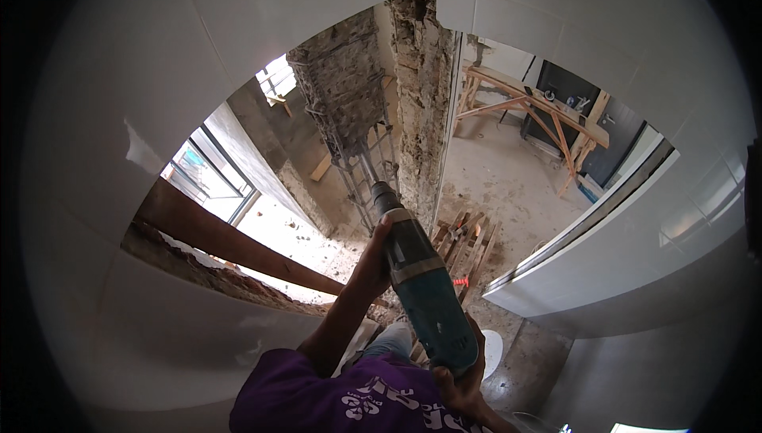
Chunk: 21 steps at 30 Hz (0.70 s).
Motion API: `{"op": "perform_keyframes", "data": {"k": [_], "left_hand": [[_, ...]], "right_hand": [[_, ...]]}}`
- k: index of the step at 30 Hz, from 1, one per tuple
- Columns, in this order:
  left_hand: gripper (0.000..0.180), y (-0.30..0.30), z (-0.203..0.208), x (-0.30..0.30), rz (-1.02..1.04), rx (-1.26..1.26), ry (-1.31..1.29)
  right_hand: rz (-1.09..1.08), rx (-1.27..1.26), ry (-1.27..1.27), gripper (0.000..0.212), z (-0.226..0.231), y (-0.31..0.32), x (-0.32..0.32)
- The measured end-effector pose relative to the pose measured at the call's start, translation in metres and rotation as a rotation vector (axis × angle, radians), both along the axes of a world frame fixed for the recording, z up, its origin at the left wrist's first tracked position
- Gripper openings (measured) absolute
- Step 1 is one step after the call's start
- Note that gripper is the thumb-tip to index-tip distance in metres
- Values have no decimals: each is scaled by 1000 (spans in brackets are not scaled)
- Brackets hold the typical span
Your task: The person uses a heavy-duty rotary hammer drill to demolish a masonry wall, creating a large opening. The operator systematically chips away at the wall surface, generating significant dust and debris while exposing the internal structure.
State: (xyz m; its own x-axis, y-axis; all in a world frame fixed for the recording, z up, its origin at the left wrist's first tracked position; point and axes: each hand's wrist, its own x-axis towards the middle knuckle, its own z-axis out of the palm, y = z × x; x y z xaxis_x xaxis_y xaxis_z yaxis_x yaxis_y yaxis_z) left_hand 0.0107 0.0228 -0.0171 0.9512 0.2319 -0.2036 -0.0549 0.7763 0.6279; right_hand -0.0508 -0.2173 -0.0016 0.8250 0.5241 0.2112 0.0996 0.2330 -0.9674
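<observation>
A teal and black demolition hammer (432, 306) slants up and away in front of me. My left hand (371, 257) is closed around its front housing, behind the dark chuck. At the rear end, my right hand (464, 385) grips the handle, with part of the fingers hidden behind the body. The steel chisel bit (369, 169) reaches the lower broken end of a rough concrete column (341, 76). Bare rebar (349, 187) hangs out below that concrete; whether the tip touches or stops just short of it, I cannot tell.
Beside the column runs a chipped strip of wall (421, 107). White-tiled walls frame the opening, with a brown beam (230, 230) across its left. Wooden planks (468, 250) lie on the floor below. Farther right stands a wooden trestle bench (532, 100) with items on it.
</observation>
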Motion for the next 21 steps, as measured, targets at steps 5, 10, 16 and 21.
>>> {"op": "perform_keyframes", "data": {"k": [5,10,16,21], "left_hand": [[57,1,3,0,19,-13,7],[56,5,8,1,6,-30,-11],[56,17,-1,6,-15,-90,-41],[57,28,2,15,-11,-84,-55]], "right_hand": [[23,-15,-9,90,-3,1,2],[27,-28,9,88,4,6,2],[18,-128,-12,88,5,11,3],[52,-162,-71,88,21,25,16]]}}
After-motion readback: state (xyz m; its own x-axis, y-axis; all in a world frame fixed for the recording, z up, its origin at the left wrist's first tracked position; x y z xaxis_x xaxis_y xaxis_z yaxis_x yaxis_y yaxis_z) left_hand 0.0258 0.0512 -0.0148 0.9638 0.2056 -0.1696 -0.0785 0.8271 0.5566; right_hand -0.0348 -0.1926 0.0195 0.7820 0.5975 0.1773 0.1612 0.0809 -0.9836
